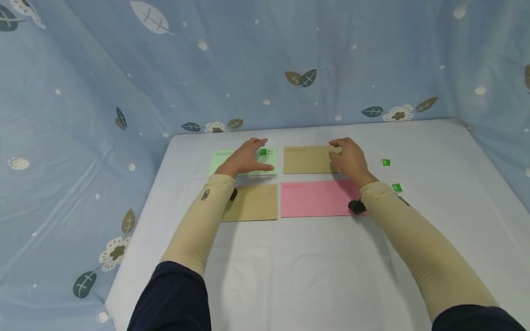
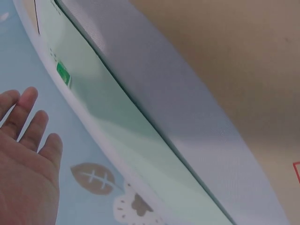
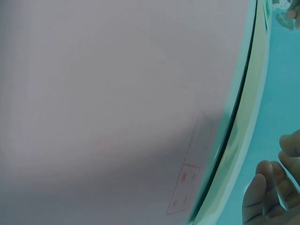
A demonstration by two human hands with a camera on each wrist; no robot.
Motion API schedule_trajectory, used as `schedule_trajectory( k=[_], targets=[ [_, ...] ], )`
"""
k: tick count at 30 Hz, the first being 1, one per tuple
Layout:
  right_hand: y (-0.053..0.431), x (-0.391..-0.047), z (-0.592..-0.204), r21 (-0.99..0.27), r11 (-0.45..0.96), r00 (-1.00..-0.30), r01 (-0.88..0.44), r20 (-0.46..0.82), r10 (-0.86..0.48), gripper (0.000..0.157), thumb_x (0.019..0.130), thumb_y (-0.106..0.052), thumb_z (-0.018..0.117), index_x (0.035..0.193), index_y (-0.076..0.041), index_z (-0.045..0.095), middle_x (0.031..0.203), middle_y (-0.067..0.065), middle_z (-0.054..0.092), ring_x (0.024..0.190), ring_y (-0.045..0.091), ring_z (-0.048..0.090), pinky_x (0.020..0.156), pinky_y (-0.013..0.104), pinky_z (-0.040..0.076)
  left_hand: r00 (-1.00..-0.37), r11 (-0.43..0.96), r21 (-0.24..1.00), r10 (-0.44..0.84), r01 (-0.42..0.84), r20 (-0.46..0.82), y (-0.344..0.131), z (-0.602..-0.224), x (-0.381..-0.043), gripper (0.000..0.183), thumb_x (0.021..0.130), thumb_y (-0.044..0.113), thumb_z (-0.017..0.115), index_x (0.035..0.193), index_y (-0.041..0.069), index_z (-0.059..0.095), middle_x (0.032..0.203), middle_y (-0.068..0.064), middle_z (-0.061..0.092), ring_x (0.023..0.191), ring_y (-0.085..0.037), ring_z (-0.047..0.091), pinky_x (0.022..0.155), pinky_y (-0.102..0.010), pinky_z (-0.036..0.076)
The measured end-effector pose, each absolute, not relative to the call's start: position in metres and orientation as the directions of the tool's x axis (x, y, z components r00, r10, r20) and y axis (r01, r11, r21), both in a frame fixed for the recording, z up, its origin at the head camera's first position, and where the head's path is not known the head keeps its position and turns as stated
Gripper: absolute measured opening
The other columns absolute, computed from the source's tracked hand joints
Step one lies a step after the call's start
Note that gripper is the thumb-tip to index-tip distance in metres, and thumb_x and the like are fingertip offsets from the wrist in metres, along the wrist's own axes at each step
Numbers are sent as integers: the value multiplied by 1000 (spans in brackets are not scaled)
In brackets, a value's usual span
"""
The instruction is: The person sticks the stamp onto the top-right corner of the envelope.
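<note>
On the desk (image 1: 302,277) lie four envelopes (image 1: 314,199). The left hand (image 1: 245,160) is spread wide over the green envelope (image 2: 119,131); the right hand (image 1: 351,159), narrowly curved, looks empty. The green envelope's stamp (image 1: 263,152) seems placed; next likely calls for pinching a loose stamp (image 1: 386,162), right of the envelopes.

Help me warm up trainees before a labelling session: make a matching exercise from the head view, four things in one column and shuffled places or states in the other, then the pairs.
Things
1. Green envelope
2. Pink envelope
3. Left hand
4. Green squares off the envelopes

Places or states
A. On the white tabletop, right of the envelopes
B. Open, over an envelope
C. Near row, right
D. Far row, left

Pairs: 1-D, 2-C, 3-B, 4-A
</note>
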State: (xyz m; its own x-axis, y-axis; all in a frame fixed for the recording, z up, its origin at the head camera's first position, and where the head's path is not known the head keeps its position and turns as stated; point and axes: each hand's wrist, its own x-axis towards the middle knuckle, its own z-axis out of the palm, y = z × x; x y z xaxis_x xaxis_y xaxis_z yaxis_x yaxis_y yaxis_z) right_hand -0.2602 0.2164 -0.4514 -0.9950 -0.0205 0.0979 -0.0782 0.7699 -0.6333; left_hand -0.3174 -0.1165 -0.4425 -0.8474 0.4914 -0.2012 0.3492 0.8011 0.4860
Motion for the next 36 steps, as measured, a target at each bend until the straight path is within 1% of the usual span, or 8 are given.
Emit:
schedule_trajectory(
  k=[5,8,11,13,20,28,32,36],
  targets=[
    [221,-259,-452,-628,775,-995,-73,98,-14,38,100,-13,58,134,1,63,130,20,60,86,28,57,77,44,49,-842,789,498,505,361,-190,-113,-442,-316,104,84,54,80,163,14,26,165,-12,24,153,-31,20,119,-54,28],
    [224,-257,-452,-628,776,-995,-66,96,-8,38,100,-13,58,134,0,64,130,20,60,78,26,56,70,41,47,-838,779,509,514,366,-184,-109,-442,-315,104,83,54,81,163,14,27,166,-12,23,153,-32,20,119,-55,29],
    [227,-256,-452,-631,773,-996,-66,94,-8,37,100,-14,58,135,-1,64,130,19,59,67,22,51,63,38,43,-839,779,510,513,364,-183,-106,-443,-317,105,83,55,81,163,16,27,166,-11,22,153,-31,20,119,-54,29],
    [230,-255,-452,-631,773,-995,-68,94,-11,38,100,-14,58,135,-1,64,130,19,59,64,21,48,62,36,41,-839,781,507,512,364,-186,-104,-444,-318,105,83,56,81,163,16,26,166,-10,22,153,-31,20,119,-54,30],
    [238,-253,-452,-635,769,-995,-66,98,-5,37,101,-14,57,135,0,63,130,20,59,64,22,50,60,36,41,-829,778,506,524,372,-195,-96,-447,-319,104,84,55,80,163,17,25,166,-9,22,153,-30,19,119,-53,29],
    [245,-251,-456,-648,759,-995,-68,102,-2,37,101,-15,58,135,0,64,129,20,60,73,25,56,63,36,44,-821,765,513,541,390,-183,-89,-444,-318,104,84,52,81,163,14,26,165,-11,24,153,-31,21,120,-53,29],
    [250,-248,-457,-645,762,-994,-64,105,4,37,102,-14,58,135,0,63,128,21,59,69,25,53,60,38,42,-810,760,507,556,406,-185,-84,-446,-319,105,84,53,81,163,14,25,165,-11,24,152,-30,22,119,-51,30],
    [254,-246,-457,-643,763,-993,-67,115,10,36,101,-13,58,134,0,64,127,20,60,61,21,47,57,36,39,-807,757,504,563,416,-180,-80,-448,-321,105,83,53,81,163,14,25,165,-11,25,152,-30,22,119,-51,30]
  ],
)
